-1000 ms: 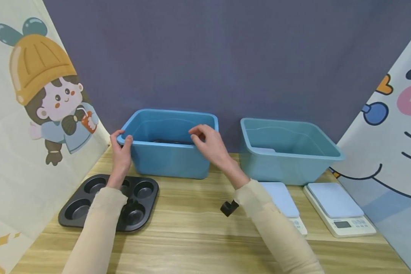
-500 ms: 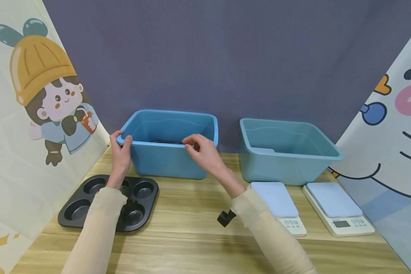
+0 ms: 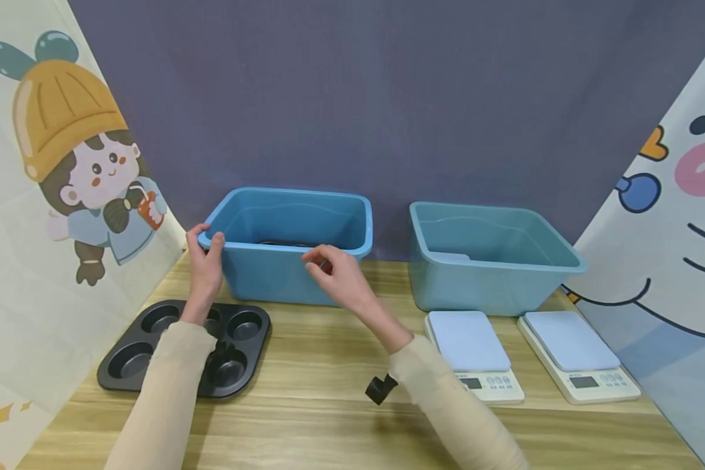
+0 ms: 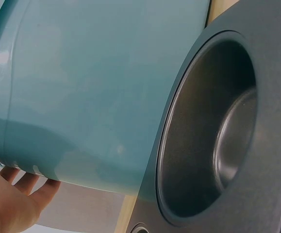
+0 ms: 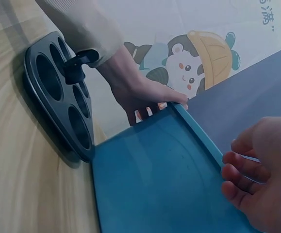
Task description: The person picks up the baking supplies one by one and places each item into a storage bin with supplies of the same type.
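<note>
My L hand (image 3: 204,264) grips the blue bin (image 3: 270,271) at its near L corner, thumb at the front, fingers round the L end. My R hand (image 3: 337,274) is at the bin's near side, toward its R end; fingers loosely half-curled, not gripping; can't tell if they touch the rim. Count: 2 bins, i.e. blue + a teal bin (image 3: 476,290) to its R; 1 muffin tin (image 3: 252,348), nearer me than blue bin, off its L; 2 scales, inner scale (image 3: 469,343) + outer scale (image 3: 572,343), both R of blue bin & nearer me. Dark items (image 3: 282,243) inside blue bin, too hidden to count.
</note>
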A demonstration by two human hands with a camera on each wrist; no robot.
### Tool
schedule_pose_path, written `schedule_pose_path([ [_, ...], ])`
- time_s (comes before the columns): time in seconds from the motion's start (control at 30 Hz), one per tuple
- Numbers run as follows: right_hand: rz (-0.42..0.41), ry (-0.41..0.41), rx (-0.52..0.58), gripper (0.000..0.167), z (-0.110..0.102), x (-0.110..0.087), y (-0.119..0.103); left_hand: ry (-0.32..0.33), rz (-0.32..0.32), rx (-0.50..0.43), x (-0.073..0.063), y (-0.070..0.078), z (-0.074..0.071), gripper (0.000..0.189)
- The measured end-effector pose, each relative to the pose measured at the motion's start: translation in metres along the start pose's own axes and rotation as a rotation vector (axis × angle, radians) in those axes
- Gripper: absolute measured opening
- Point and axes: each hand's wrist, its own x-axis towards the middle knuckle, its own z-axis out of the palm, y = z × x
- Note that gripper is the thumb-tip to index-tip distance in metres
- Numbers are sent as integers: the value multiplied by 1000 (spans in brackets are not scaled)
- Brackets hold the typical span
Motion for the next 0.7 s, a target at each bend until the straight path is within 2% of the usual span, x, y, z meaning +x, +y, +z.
schedule_pose_path([
  [0.5, 106, -89, 45, 26, 24, -11, 7, -16, -25, -12, 2, -4, 2, 49],
  [0.6, 120, -93, 62, 26, 29, -12, 10, -18, -41, -14, 1, 0, 2, 48],
  [0.7, 131, -95, 78, 26, 34, -12, 13, -25, -56, -18, -5, 11, 2, 48],
])
